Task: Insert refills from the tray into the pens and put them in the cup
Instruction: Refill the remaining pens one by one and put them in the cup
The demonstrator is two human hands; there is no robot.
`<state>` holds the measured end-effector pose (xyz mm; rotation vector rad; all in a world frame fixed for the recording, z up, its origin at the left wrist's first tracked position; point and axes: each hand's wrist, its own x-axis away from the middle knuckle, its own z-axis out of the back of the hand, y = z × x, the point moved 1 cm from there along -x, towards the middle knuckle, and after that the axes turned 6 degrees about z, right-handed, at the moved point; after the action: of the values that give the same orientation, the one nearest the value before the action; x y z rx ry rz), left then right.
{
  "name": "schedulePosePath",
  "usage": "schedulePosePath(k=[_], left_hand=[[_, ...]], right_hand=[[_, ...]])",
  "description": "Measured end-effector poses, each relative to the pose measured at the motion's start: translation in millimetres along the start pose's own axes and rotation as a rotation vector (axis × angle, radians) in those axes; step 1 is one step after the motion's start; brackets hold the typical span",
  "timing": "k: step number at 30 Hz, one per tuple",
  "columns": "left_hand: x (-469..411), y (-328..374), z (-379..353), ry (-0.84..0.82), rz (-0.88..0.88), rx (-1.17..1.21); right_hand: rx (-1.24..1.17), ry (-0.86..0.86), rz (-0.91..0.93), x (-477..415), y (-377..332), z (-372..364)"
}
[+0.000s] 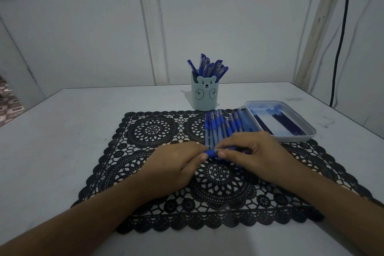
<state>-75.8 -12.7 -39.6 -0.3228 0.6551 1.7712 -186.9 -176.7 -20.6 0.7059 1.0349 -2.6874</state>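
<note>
Black lace mat (145, 131) fills the lower frame. Above it our left hand (176, 162) and right hand (251, 151) pinch one pen (212, 153) at frame centre, fingers clamped on it, long axis left-to-right. Beyond lie loose pens (220, 124), then the tray (295, 138) at right, nearer our right hand, and the cup (204, 95) farthest.

Left hand (174, 164) and right hand (249, 151), both bare.
The left forearm (83, 214) and right forearm (332, 197) are bare too, with skin showing to the lower edge. The thumbnails (222, 154) are short, plain and unpainted, and dim bluish light blurs finer detail.
</note>
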Motion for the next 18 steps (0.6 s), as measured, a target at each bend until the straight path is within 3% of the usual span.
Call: schedulePosePath(k=[4, 9, 13, 18], left_hand=[[-1, 2, -2, -0.005, 0.061, -0.018], [-6, -2, -4, 0.013, 0.155, 0.056], [-16, -4, 6, 0.137, 0.204, 0.106], [-69, -1, 47, 0.388, 0.316, 0.167]], right_hand=[[0.037, 0.026, 0.035, -2, 0, -2], [0.133, 0.2, -0.033, -5, 18, -2], [0.483, 0.015, -0.087, -8, 34, -5], [0.511, -0.083, -0.12, -10, 39, -11]])
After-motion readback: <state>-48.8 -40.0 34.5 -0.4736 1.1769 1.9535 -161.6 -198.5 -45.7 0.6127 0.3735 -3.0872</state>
